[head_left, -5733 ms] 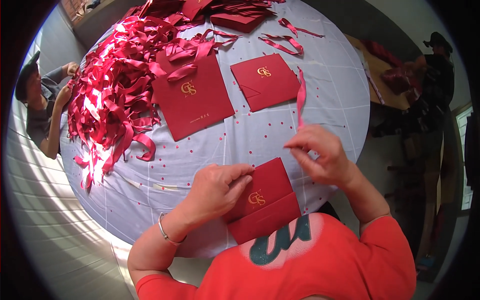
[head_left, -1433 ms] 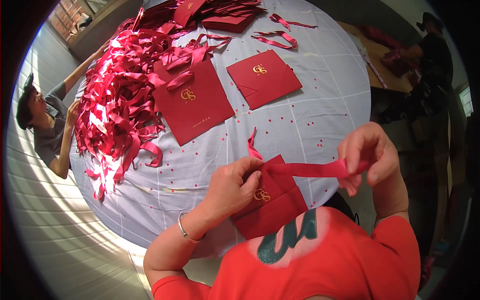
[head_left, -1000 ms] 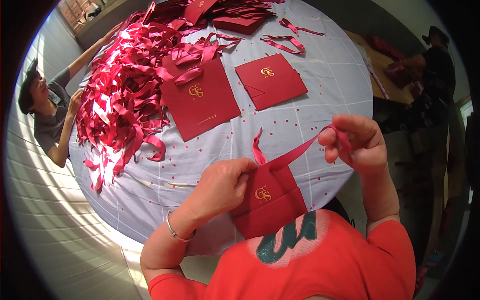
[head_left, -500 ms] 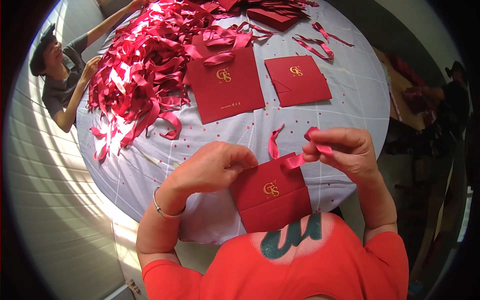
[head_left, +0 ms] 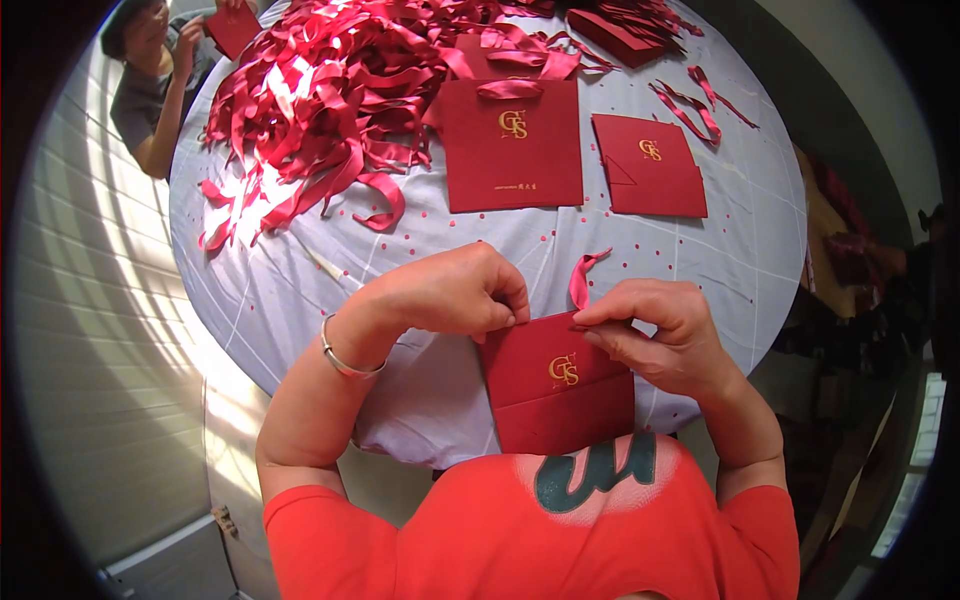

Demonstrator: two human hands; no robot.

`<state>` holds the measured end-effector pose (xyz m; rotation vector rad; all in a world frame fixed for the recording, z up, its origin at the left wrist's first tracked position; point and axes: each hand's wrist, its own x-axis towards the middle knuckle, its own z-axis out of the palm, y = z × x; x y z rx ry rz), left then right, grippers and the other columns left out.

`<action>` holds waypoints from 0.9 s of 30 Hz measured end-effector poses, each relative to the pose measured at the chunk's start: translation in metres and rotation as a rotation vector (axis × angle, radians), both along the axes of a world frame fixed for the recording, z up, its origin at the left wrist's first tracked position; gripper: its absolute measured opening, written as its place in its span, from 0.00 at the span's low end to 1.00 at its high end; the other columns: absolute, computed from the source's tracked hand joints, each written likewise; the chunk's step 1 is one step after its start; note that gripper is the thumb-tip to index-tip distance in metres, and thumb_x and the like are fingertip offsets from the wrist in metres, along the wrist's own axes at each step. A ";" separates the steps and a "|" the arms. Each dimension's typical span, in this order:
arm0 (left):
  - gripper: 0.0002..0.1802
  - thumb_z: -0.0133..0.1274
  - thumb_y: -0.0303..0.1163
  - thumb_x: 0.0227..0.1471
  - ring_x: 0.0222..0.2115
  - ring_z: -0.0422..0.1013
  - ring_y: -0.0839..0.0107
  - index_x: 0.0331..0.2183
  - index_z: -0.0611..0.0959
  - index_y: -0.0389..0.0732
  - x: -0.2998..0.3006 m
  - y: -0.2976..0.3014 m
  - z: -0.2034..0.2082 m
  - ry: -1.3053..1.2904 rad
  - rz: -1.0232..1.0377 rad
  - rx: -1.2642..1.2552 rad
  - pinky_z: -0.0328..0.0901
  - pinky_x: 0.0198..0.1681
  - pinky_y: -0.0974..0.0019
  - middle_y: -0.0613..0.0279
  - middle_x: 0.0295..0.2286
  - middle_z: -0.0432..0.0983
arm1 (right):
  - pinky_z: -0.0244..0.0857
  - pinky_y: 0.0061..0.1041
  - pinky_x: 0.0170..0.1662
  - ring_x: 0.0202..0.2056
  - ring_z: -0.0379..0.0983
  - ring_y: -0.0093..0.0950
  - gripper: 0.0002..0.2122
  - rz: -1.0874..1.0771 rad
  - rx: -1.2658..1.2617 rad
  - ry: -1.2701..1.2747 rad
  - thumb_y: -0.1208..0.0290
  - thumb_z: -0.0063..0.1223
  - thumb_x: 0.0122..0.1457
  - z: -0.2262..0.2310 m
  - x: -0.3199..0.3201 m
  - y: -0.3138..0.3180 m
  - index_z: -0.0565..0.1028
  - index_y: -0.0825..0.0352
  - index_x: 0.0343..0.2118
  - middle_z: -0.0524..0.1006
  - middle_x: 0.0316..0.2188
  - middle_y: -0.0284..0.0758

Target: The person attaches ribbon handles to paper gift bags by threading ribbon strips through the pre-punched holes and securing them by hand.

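Observation:
A red paper bag (head_left: 565, 400) with a gold emblem lies flat, folded across its lower part, at the table's near edge. At its top left corner my left hand (head_left: 455, 290) is closed, thumb and fingertips pinching the paper. My right hand (head_left: 665, 325) pinches the top edge farther right. Just beyond those fingertips a pink-red ribbon (head_left: 580, 282) sticks up behind the bag, its free end on the cloth. Whether my right fingers also hold some of the ribbon is hidden.
A tangled heap of red ribbons (head_left: 340, 110) covers the far left. Beyond my hands lie a larger bag with a ribbon handle (head_left: 515, 150), a smaller folded bag (head_left: 655, 175), loose ribbons (head_left: 690, 110) and stacked red bags (head_left: 625, 38). A person (head_left: 160, 80) at upper left holds red paper.
My right hand has moved left and down to the bag's top edge; the ribbon length it held up no longer shows in front. The person at upper left now holds up red paper.

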<state>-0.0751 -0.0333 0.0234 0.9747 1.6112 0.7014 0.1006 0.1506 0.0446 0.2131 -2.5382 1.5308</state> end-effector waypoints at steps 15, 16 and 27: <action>0.14 0.56 0.22 0.45 0.29 0.75 0.76 0.37 0.86 0.37 -0.010 -0.008 -0.013 -0.018 -0.053 0.163 0.69 0.35 0.70 0.61 0.28 0.83 | 0.68 0.18 0.28 0.26 0.74 0.20 0.05 0.071 0.162 -0.149 0.84 0.60 0.51 -0.001 -0.010 -0.019 0.78 0.70 0.32 0.79 0.27 0.35; 0.13 0.56 0.23 0.44 0.29 0.75 0.75 0.37 0.87 0.37 -0.011 -0.007 -0.013 -0.026 -0.044 0.140 0.69 0.34 0.70 0.61 0.27 0.83 | 0.68 0.18 0.28 0.26 0.75 0.19 0.05 0.085 0.192 -0.134 0.84 0.60 0.51 -0.002 -0.010 -0.019 0.77 0.71 0.32 0.78 0.26 0.35; 0.12 0.57 0.25 0.43 0.26 0.74 0.75 0.34 0.87 0.37 -0.007 -0.007 -0.016 -0.044 -0.004 0.142 0.68 0.32 0.69 0.61 0.25 0.81 | 0.70 0.26 0.25 0.24 0.76 0.34 0.07 0.107 0.417 0.178 0.82 0.61 0.46 -0.026 -0.016 -0.039 0.76 0.67 0.29 0.77 0.24 0.37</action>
